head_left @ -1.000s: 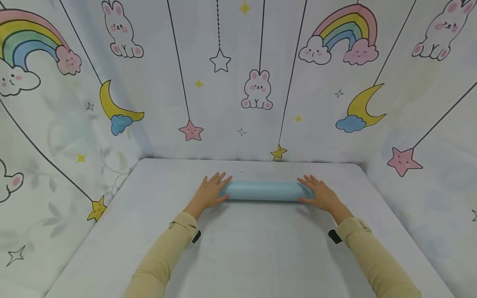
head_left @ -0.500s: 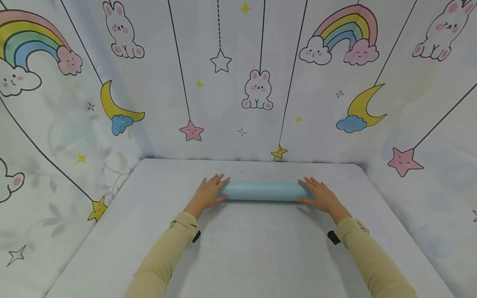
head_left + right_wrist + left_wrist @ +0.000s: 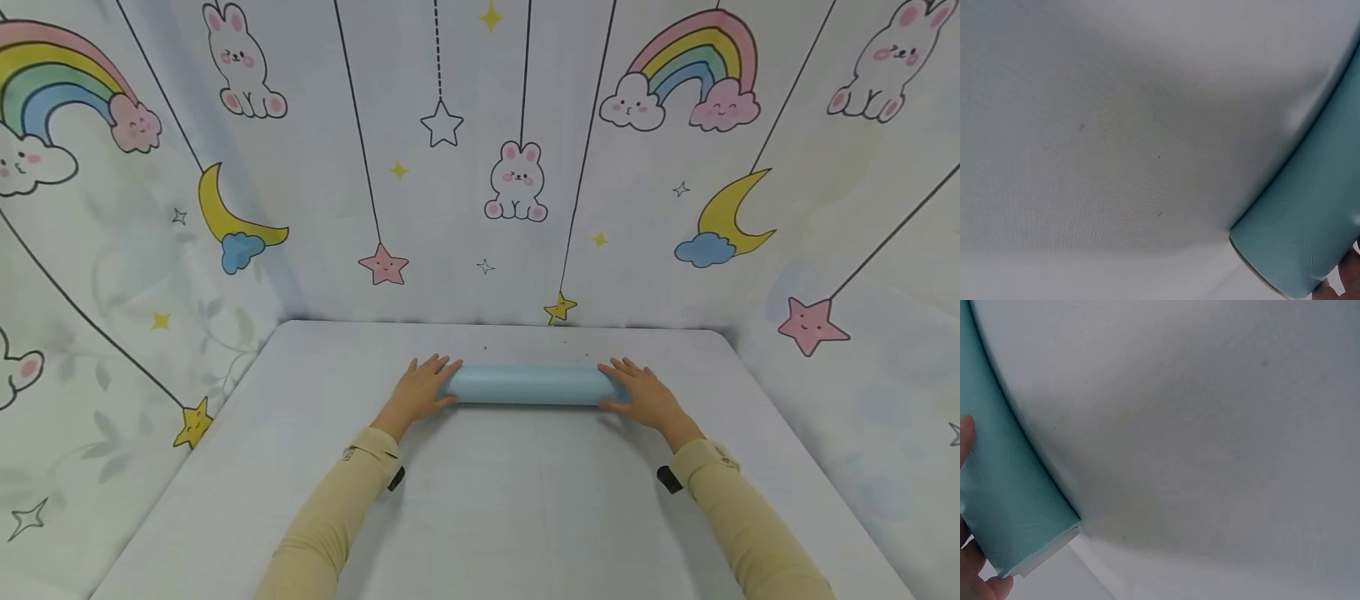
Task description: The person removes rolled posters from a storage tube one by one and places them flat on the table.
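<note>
A light blue roll (image 3: 532, 385) lies sideways on the white table (image 3: 480, 508), just below the centre of the frame. The left hand (image 3: 420, 390) grips its left end, thumb on the near edge and fingers spread over the far one; the right hand (image 3: 647, 398) grips the opposite end in much the same way. The visible part of the roll's surface between them is plain and smooth.

In the left wrist view the roll fills the left edge, fingertips touching its end, where a white layer (image 3: 1050, 553) sticks out past the blue. In the right wrist view it runs down the right side, with a thin pale rim (image 3: 1260, 275) at its end and fingers at the lower right corner.

Both arms come up from the bottom in beige sleeves. The left cuff (image 3: 375, 446) bears a dark mark too small to read, and a small black object shows beside each cuff.

Behind the table, a printed cloth (image 3: 465, 200) carries pictures: a rainbow at upper left and another at upper right, rabbits along the top, yellow moons on blue clouds, and pink and yellow stars hanging from drawn lines.
</note>
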